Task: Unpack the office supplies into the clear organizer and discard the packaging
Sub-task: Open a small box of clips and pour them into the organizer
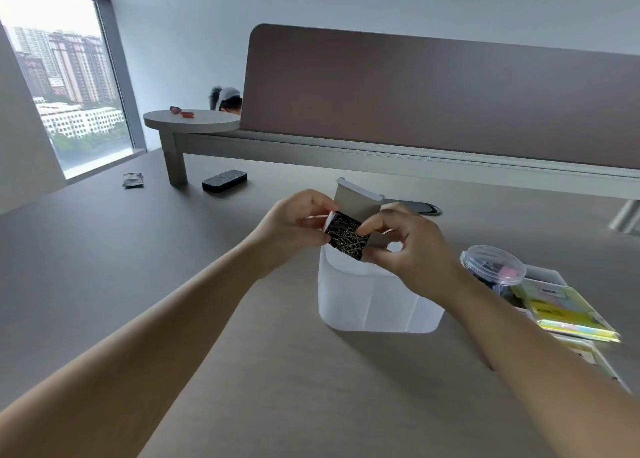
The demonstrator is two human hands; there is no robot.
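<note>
Across the grey desk [138, 284], the frosted clear organizer [374, 301] stands dead centre. At three o'clock of it lie sticky-note packs [561, 310] and a round clip tub [493, 263]. Above the organizer, my left hand [294, 227] pinches the paper-clip box [348, 236] at its nine o'clock edge; my right hand [412, 246] pinches its three o'clock side, flap up.

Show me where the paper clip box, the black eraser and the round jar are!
paper clip box [347, 235]: head view, on its black side with the clip pattern.
black eraser [225, 179]: head view, on its dark felt top.
round jar [496, 261]: head view, on its clear lid.
</note>
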